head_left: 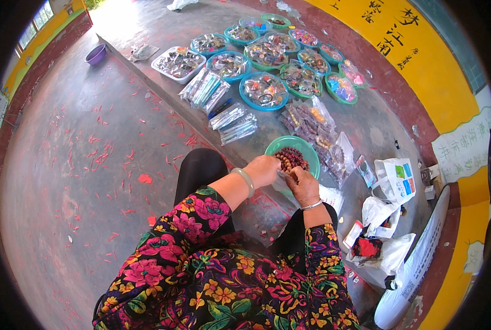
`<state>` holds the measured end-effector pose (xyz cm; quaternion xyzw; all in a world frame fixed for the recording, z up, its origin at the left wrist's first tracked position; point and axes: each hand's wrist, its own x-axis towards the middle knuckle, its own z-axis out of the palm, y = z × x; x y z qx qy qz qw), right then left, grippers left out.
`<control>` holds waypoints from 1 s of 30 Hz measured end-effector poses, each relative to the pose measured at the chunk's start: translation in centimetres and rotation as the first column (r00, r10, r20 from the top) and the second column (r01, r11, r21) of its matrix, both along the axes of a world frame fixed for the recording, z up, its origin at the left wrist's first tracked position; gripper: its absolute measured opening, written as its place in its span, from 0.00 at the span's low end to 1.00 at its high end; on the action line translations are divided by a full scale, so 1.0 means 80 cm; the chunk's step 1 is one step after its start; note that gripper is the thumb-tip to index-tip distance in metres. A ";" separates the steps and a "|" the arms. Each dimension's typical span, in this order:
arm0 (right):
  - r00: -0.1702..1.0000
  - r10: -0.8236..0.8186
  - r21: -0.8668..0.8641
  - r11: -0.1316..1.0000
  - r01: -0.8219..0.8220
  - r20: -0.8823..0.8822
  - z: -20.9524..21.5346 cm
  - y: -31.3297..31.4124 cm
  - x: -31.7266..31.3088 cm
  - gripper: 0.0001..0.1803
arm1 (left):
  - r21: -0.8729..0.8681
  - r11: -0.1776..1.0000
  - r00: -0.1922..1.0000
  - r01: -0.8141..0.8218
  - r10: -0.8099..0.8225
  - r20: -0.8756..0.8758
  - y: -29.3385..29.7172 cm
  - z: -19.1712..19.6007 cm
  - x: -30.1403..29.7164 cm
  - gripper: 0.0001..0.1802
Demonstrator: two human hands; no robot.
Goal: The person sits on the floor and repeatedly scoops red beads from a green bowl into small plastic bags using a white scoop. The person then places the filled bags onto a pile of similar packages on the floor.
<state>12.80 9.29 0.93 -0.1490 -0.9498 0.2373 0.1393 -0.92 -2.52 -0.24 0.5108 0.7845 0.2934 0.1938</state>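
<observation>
My left hand (264, 170), with a pale bangle (246, 181) at its wrist, is closed in front of the green basin (314, 155). My right hand (304, 187), below a silver bangle (312, 205), pinches close beside it. Between the fingertips shows a bit of clear plastic bag (282, 175), which both hands seem to grip; most of it is hidden. Dark red and brown bead bracelets (293, 157) lie in the basin just beyond my fingers. Whether any bracelet is inside the bag I cannot tell.
Several basins (263, 91) of small packaged trinkets stand beyond, with a white tray (178, 64). Silver-wrapped packets (234, 123) and bagged bead strings (320, 129) lie nearer. White bags (386, 214) sit at right. A purple basin (96, 55) stands far left; red scraps litter the floor.
</observation>
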 end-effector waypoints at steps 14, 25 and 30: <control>0.983 -0.160 -0.230 0.957 0.176 0.088 -0.041 0.021 -0.004 0.08 | 0.002 0.999 0.998 0.053 -0.053 -0.034 -0.008 0.005 0.004 0.04; 0.938 -0.333 -0.391 0.854 0.342 0.094 -0.084 0.088 -0.037 0.10 | 0.080 0.908 0.910 -0.411 0.414 -0.033 -0.036 0.035 -0.043 0.08; 0.900 -0.144 0.027 0.989 0.146 0.411 -0.092 0.080 -0.056 0.10 | 0.095 0.882 0.887 -0.461 0.461 0.026 -0.040 0.032 -0.047 0.08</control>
